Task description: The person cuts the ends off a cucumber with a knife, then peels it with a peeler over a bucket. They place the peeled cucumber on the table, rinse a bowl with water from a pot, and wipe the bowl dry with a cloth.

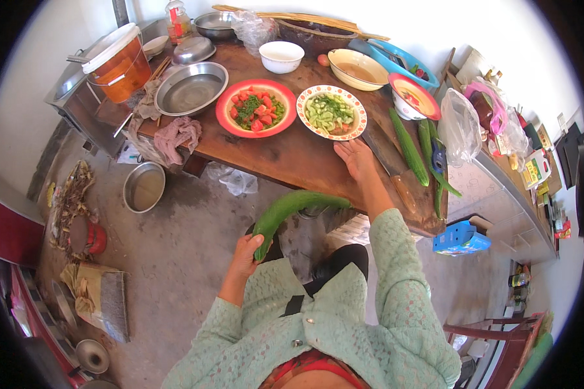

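Observation:
My left hand (244,257) is wrapped round the lower end of a long, curved green cucumber (298,202), held out in front of the table's near edge. My right hand (355,157) reaches over the tabletop, empty, its fingers stretched out at the near rim of a dotted-rim dish (303,113) of chopped cucumber and greens; whether they touch it I cannot tell. Right beside that hand lies a knife (384,150) with a wooden handle. More long cucumbers (409,148) and a dark blue peeler (438,155) lie farther right.
A red-rimmed dish (224,123) holds chopped tomatoes and greens. Around it on the wooden table (272,154) stand a metal basin (222,76) with water, a white bowl (281,57), a yellowish basin (363,83) and a red-rimmed bowl (424,104). Another metal basin (128,188) sits below, left.

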The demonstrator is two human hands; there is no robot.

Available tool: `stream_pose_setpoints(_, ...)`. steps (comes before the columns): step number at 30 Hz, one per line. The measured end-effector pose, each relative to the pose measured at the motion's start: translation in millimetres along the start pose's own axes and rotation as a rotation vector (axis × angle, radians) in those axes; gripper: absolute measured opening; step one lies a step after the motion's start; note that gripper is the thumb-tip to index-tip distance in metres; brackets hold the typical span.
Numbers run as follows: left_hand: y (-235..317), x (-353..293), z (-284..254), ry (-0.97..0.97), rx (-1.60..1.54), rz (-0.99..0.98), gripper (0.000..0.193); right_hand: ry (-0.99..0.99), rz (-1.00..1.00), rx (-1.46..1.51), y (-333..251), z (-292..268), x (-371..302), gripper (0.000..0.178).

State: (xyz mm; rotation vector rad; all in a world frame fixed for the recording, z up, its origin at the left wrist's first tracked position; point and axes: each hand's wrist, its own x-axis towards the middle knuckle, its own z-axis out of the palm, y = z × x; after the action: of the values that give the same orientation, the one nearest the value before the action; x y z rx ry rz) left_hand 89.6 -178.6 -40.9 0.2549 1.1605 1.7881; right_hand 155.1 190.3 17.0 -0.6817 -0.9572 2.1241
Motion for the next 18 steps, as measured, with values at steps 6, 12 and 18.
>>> stream_pose_setpoints(6,7.1,17.0,19.1,0.014,0.022,0.006,0.050,0.069,-0.233,-0.722,-31.7,-26.5,-84.3,0.037)
stream_pose_setpoints(12,5.5,41.4,61.0,0.056,0.012,0.018,0.035,0.226,-0.746,-1.381,-56.3,-74.9,-150.2,0.031)
stream_pose_setpoints(18,-2.0,61.3,102.5,0.061,0.004,0.003,0.039,0.401,-0.764,-2.050,-61.0,-94.8,-165.6,0.056)
